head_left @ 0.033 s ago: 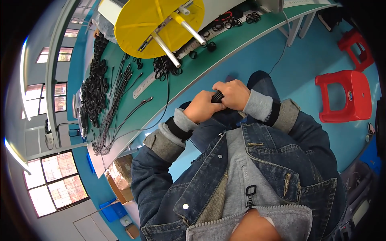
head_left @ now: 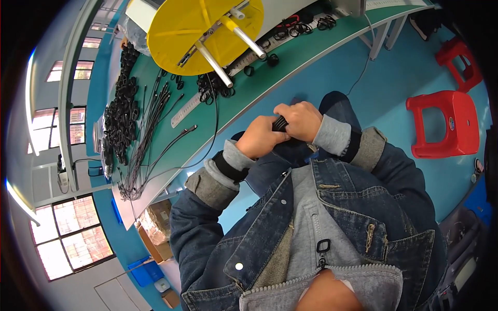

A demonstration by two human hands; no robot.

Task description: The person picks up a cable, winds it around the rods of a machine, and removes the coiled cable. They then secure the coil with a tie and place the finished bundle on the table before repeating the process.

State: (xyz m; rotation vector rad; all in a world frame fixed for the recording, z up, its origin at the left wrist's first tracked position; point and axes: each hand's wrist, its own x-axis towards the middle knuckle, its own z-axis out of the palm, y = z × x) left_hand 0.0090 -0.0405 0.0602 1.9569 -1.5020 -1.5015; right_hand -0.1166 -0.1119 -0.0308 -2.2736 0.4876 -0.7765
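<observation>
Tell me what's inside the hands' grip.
A short stretch of a black ridged bundle shows between the left hand and the right hand. The hands cover the rest, so its full shape can't be seen.

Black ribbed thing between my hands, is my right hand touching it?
Touching. The head view shows the right hand with its fingers curled against the black ribbed thing, no gap visible between them.

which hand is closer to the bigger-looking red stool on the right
Right. The right hand is left of the red stool, across the floor; the left hand is farther left, beyond the right hand.
</observation>
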